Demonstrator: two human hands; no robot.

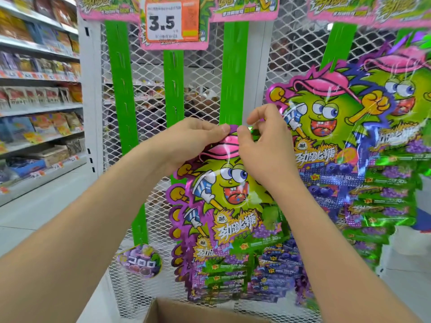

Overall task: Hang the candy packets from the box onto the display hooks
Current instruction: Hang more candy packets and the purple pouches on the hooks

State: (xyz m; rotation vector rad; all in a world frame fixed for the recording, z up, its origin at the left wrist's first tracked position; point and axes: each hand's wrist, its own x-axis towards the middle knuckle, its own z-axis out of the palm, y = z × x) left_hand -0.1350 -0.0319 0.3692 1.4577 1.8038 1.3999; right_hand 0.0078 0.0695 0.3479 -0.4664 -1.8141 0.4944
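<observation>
Store shelves [39,94] ran along the far left, not involved. The left green hanging strip [121,89] was bare, and a small round purple packet [140,261] hung low near its foot. A price card [171,22] reading 3.5 sat up top.

Left hand [191,138]: fingers curled, pinching the candy packet bunch [224,206] at its pink cap. Right hand [263,145], just beside it: thumb and forefinger nipped the same top edge, other fingers lifted off.

The bunch was held against the middle green strip [233,66], in front of the wire mesh panel [205,94]. Its tail dangled above the cardboard box [186,311] at the near edge. On the right, hung bunches [326,117] were already up.

Judged step: seating the hang hole on the middle strip's hook. The hook was hidden behind the fingers, so I couldn't tell if it had caught. The next move probably needs the hole lined up and pushed on, and the grip released only once the strip takes the weight. Otherwise the bunch drops into the box.
</observation>
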